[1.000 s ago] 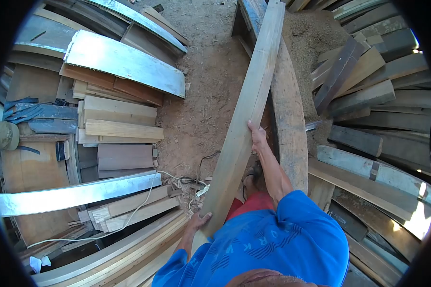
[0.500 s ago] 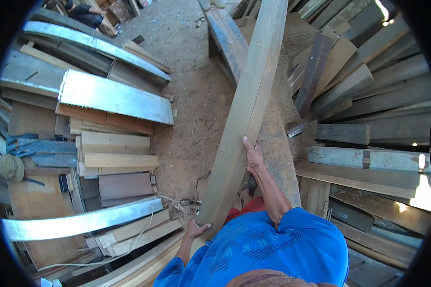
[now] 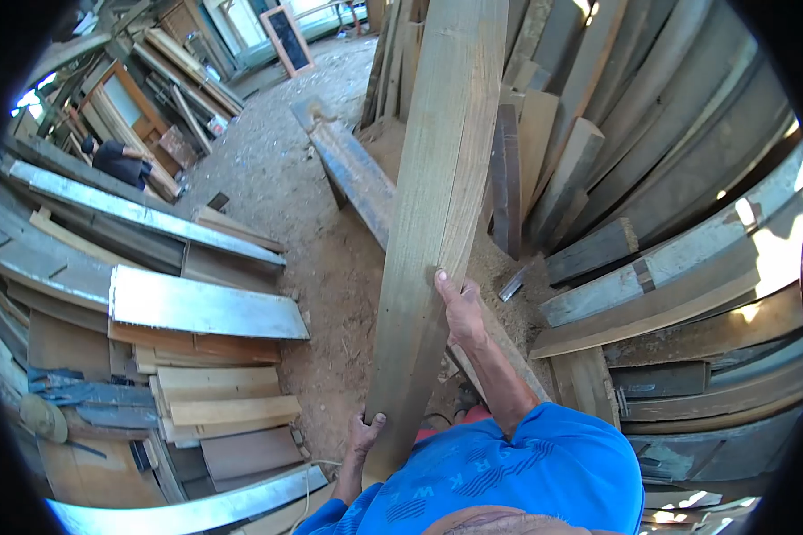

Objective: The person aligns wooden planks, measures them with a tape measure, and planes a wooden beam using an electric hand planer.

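Note:
A long, thick wooden beam [image 3: 430, 187] slants up and away in front of my body, its far end running out of the top of the view. My right hand [image 3: 461, 306] grips its right edge partway along, thumb on the upper face. Near the close end, my left hand [image 3: 363, 435] is closed on the left edge, its thumb on top too. The fingers beneath the beam are hidden. Under and beyond the beam stands a worn plank bench [image 3: 352, 168], partly covered by it.
Stacked boards [image 3: 223, 383] line the left, with a pale metallic-looking panel [image 3: 205, 303] jutting toward the aisle. Leaning and lying timbers [image 3: 571, 169] crowd the right. Another person [image 3: 123, 162] is low down at the far left. The dirt floor [image 3: 330, 285] runs between the stacks.
The view has tilted up, showing more of the far yard. The beam stands steeper in view and farther left. Both hands keep their hold on it.

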Motion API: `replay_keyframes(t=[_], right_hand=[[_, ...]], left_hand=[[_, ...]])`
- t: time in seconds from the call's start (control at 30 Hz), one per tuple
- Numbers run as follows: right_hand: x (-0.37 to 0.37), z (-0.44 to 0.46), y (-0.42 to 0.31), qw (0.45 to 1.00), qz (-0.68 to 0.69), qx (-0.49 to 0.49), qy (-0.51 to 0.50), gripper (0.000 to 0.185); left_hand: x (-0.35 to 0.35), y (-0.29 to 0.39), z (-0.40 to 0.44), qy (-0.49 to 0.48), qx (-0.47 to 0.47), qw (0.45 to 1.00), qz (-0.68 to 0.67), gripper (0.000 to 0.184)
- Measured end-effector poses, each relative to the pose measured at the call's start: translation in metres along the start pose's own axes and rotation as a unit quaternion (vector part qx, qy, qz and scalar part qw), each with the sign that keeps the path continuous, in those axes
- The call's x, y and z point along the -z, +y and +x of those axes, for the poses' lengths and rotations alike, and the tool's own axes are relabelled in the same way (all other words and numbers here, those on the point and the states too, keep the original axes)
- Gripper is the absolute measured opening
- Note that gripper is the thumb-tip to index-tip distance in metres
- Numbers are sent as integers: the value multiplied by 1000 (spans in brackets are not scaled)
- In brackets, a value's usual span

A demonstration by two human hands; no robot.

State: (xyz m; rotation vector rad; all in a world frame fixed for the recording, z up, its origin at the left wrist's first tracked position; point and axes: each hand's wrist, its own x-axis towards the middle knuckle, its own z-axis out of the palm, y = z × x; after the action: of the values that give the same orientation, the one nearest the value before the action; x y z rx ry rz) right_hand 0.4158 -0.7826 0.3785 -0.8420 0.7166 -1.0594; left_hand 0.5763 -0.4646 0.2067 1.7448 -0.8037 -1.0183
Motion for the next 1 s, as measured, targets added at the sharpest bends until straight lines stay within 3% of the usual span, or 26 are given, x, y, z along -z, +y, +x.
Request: replay_keyframes(t=[0.2, 0.4, 0.5, 0.77, 0.93, 1.0], right_hand=[[6, -12, -49, 996, -10, 87, -8, 46], [11, -29, -57, 989, -64, 137, 4, 49], [22, -34, -37, 988, -92, 121, 29, 48], [9, -39, -16, 971, -117, 169, 122, 47], [44, -40, -37, 976, -135, 157, 72, 53], [63, -36, -68, 970, -41, 240, 30, 56]], left_hand=[[-14, 67, 48, -5, -106, 994, -17, 75], [-23, 153, 107, -62, -143, 986, 64, 68], [-34, 155, 144, -83, -215, 971, 64, 70], [-32, 144, 219, -209, -215, 952, 55, 69], [-21, 150, 264, -312, -213, 923, 76, 70], [-22, 136, 277, -361, -208, 906, 74, 71]])
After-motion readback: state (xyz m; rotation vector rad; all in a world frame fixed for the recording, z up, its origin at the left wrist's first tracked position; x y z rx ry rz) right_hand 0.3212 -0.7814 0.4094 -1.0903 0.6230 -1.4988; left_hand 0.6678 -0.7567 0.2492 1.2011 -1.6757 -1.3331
